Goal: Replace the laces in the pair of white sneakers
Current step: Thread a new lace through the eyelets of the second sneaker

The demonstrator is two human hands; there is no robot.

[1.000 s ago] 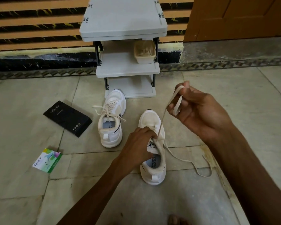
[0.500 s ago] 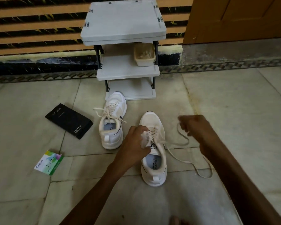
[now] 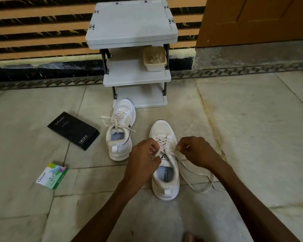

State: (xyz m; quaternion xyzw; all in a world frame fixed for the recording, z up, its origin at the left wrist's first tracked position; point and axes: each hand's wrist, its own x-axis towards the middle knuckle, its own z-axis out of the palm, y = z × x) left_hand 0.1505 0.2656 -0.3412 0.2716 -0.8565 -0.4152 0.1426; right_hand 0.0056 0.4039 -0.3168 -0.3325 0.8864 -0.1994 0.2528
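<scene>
As both sneakers stand on the floor point(image 3: 252, 137) with toes toward the wall, entries run left to right. Item: green-and-white packet point(image 3: 52, 175), flat, far left. Item: black box point(image 3: 73, 131), flat, lying at an angle beyond the packet. Item: far sneaker point(image 3: 120, 130), upright, laced, its bow ends splayed to either side, toe just before the grey rack point(image 3: 132, 23); a tub point(image 3: 154, 58) sits on the rack's middle shelf. Item: left hand point(image 3: 143, 158), fingers curled, pinching the lace point(image 3: 163, 143) at the left edge of the near sneaker's throat. Item: near sneaker point(image 3: 165, 172), upright, long axis running straight away from the person, heel nearest, lace crossed through the lower eyelets, upper eyelets apparently not yet filled. Item: right hand point(image 3: 198, 151), fingers closed in a pinch on a strand of the same lace at the right edge of the throat. Item: loose tail point(image 3: 198, 170), trailing over the floor to the right of the heel, nearer the right hand than the left. Item: door point(image 3: 252, 18), far right, at the wall. Judgement: the two hands flank the tongue evenly, so the next eyelet lies between them, and the slack to be drawn through lies on the right hand's side.
</scene>
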